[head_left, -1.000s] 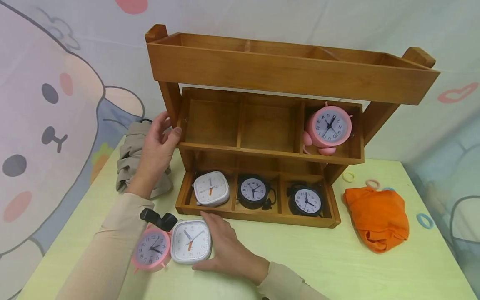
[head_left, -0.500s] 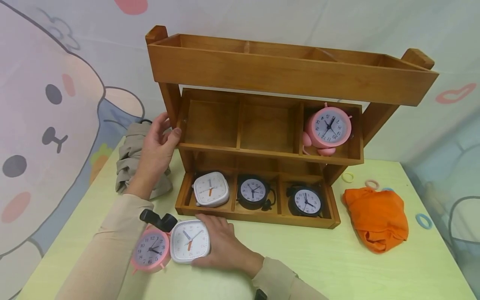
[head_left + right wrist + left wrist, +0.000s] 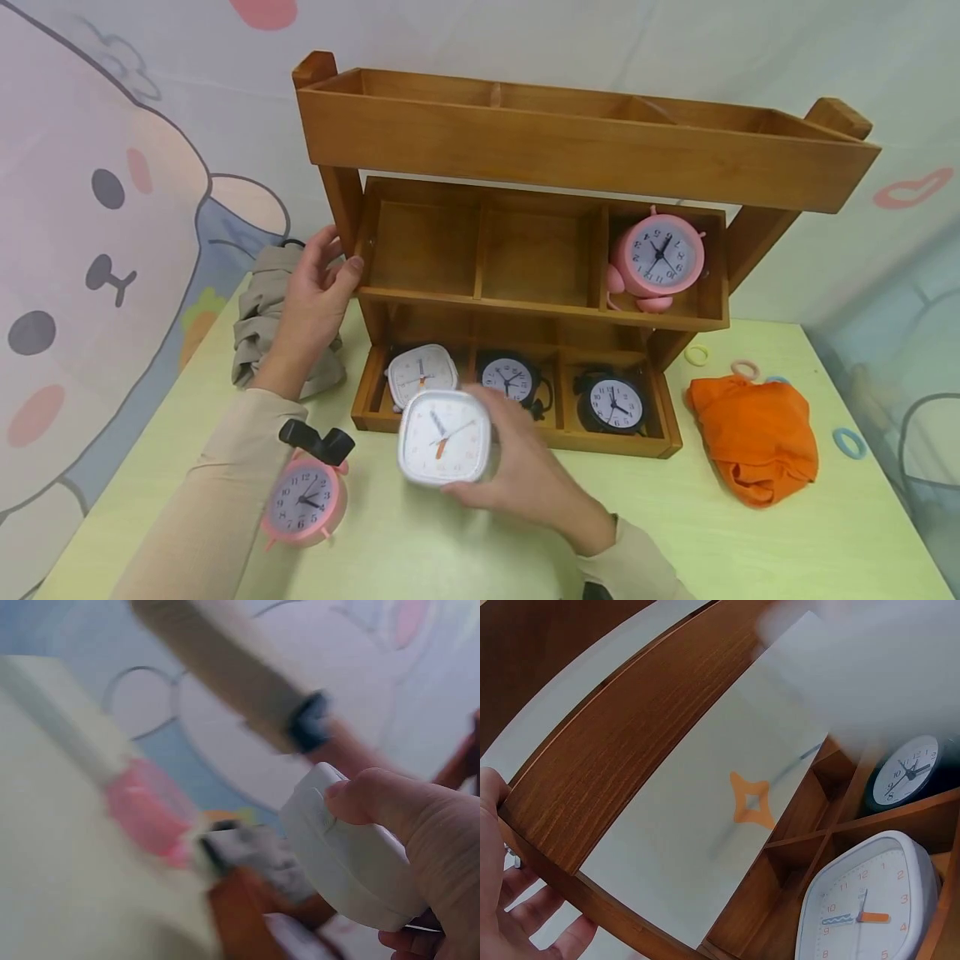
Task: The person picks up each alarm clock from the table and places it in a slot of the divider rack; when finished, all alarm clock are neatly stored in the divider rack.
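My right hand [image 3: 521, 467] holds a white square alarm clock [image 3: 442, 437] by its right side, lifted over the table in front of the wooden shelf rack [image 3: 585, 154]. Thumb and fingers grip the clock's edges in the right wrist view, where its white casing [image 3: 345, 855] shows. At the rack's left side, my left hand [image 3: 318, 283] grips the end of the middle tier; in the left wrist view its fingers [image 3: 536, 907] wrap that wooden edge. A pink round alarm clock [image 3: 302, 502] lies on the table beside my left forearm, partly behind a black wrist device.
The bottom tier holds a white clock [image 3: 422, 375] and two black clocks, one of them [image 3: 615, 403] on the right. Another pink clock [image 3: 662, 254] sits in the middle tier's right compartment. Orange cloth [image 3: 753, 437], grey cloth [image 3: 258, 304] and several small rings flank the rack.
My right hand has lifted the white square alarm clock off the table, away from the pink one, moving it right and toward the rack. The left hand has stayed on the rack.
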A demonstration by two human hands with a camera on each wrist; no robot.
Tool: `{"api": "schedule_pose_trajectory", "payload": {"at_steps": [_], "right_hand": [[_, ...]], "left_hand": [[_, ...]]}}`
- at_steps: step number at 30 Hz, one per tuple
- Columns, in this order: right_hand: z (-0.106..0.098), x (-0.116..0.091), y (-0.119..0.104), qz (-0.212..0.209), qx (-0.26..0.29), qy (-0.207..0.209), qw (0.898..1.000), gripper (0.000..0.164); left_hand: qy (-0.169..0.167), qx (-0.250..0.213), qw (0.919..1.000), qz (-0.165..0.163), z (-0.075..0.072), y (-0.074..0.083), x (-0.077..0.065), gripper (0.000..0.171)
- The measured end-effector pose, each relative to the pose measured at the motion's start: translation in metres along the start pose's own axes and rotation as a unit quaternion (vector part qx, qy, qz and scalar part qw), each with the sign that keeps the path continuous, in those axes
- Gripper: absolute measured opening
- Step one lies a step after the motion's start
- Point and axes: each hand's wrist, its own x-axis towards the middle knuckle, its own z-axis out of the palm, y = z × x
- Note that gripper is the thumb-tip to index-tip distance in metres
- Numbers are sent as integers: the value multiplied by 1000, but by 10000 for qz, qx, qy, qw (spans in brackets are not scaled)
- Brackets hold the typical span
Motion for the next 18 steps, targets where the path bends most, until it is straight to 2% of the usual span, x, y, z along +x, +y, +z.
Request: {"api": "schedule_pose_trajectory", "payload": {"at_steps": [4, 9, 13, 18], "right_hand": [[-47, 4, -16, -342, 183, 847, 9956, 104], [-95, 20, -31, -581, 83, 1524, 9866, 98], [-122, 40, -31, -570, -92, 1910, 9799, 95], [-141, 69, -27, -633, -487, 2171, 9729, 95]], "left_hand": [[-15, 19, 10000, -32, 0, 0, 0, 58], [-16, 29, 10000, -26, 0, 1, 1, 58], [-18, 15, 10000, -40, 0, 0, 2, 58], [-31, -16, 10000, -28, 0, -2, 1, 58]]}}
